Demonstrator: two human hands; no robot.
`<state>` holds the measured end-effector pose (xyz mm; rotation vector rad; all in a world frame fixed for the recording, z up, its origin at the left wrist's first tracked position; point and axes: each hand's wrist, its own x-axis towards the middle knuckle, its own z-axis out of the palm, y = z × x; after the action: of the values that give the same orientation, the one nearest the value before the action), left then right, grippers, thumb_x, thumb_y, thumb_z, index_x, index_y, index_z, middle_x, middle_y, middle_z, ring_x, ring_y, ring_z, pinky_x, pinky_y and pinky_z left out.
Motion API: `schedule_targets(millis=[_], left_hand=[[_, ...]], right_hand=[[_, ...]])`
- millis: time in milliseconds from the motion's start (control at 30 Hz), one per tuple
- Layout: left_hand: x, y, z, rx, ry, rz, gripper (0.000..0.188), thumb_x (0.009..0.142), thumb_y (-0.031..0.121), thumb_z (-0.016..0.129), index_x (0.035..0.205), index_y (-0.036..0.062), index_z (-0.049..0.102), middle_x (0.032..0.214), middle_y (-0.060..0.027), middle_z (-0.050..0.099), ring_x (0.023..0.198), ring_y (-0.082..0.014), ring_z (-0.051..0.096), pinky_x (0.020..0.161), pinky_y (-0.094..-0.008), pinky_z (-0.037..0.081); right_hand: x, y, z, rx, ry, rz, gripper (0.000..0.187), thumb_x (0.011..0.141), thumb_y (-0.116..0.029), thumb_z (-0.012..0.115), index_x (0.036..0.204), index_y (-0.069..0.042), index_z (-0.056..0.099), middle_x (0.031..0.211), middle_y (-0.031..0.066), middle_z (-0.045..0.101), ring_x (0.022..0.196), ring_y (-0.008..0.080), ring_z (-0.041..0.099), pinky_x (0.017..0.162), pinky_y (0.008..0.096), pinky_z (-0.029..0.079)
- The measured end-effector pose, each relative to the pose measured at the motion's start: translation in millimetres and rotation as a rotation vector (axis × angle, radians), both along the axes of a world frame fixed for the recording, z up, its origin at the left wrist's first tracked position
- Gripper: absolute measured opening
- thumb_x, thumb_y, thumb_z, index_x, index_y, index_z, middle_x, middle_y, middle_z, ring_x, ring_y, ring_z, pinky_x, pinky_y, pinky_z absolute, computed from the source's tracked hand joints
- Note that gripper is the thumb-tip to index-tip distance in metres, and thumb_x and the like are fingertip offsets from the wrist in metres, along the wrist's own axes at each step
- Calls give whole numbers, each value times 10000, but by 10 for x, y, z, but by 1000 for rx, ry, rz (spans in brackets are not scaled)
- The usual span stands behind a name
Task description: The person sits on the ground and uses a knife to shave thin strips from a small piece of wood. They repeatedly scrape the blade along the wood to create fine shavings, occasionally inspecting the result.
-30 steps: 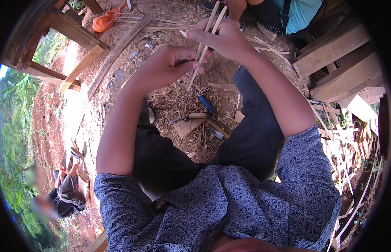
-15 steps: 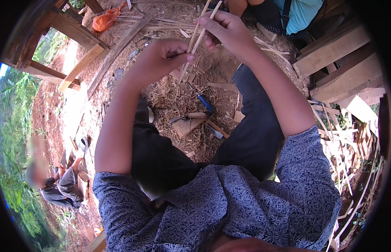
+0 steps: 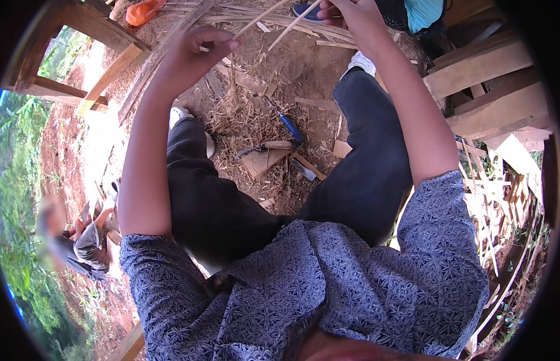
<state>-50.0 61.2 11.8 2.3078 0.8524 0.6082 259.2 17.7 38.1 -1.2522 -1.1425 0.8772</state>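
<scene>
Both my arms reach forward, hands raised near the top edge. My left hand (image 3: 194,55) pinches the end of a thin pale wooden strip (image 3: 260,20) between thumb and fingertips. A second thin strip (image 3: 294,26) slants from the fingers of my right hand (image 3: 357,23), its lower end free. The two strips are apart; their upper ends run out of view. On the ground between my legs, a knife with a wooden handle (image 3: 276,145) lies across a wooden block (image 3: 265,162). Beside it lie a blue-handled tool (image 3: 290,127) and another wooden-handled tool (image 3: 309,166).
Wood shavings (image 3: 229,114) litter the dirt. An orange bag (image 3: 145,11) and long strips lie at the far side. Stacked timber (image 3: 490,75) stands right, above a pile of slats (image 3: 496,204). A wooden frame (image 3: 111,84) stands left, with a seated person (image 3: 90,243) beyond.
My hands have moved up and apart, and the two strips that were close together are now separated. My view has shifted, so more of my shoes shows.
</scene>
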Motion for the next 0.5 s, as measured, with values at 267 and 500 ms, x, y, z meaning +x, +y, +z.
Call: schedule_targets(millis=[267,500], left_hand=[[189,-828,-1071,-385,738,-685,288,875,345,683,1002,94,744,893,-82,725,864,-224,686,770,-359,522],[-94,-864,-1265,-483,966,-583,785,826,545,708,1388,39,502,1206,-147,670,1110,-300,637,972,-390,478]], right_hand=[[233,-33,-308,-135,31,56,386,1017,-381,514,1025,-13,631,791,58,647,674,137,650,593,263,540],[-15,-128,-345,-293,-146,290,431,1011,-406,523,1011,-3,677,795,90,690,704,153,684,640,268,555]])
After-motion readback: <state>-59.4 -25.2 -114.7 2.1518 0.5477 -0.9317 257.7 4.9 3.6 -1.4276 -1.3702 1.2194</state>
